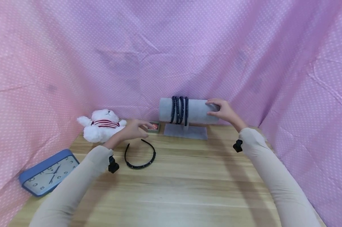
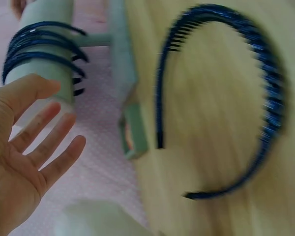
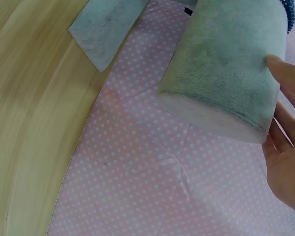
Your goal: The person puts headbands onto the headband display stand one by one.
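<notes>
A grey padded display stand point(image 1: 199, 112) with a horizontal roll stands at the back of the table. Several dark beaded headbands point(image 1: 177, 110) are hooked side by side over its left half. At the roll's right end, my right hand point(image 1: 223, 110) holds it, thumb on the near side point(image 3: 290, 78) and fingers round the far side. My left hand point(image 1: 132, 130) hovers with spread, relaxed fingers and holds nothing. Just below it a dark beaded headband point(image 1: 139, 166) lies on the wood, its tips pointing away from me. In the left wrist view, comb teeth show inside this headband point(image 2: 273, 98).
A white plush bear point(image 1: 102, 135) in a striped top lies at the back left. Nearer on the left is a blue-framed clock point(image 1: 50, 176). Between bear and stand sits a small green-edged box point(image 1: 159, 127) with something red in it. Pink dotted cloth point(image 1: 171, 47) surrounds the table.
</notes>
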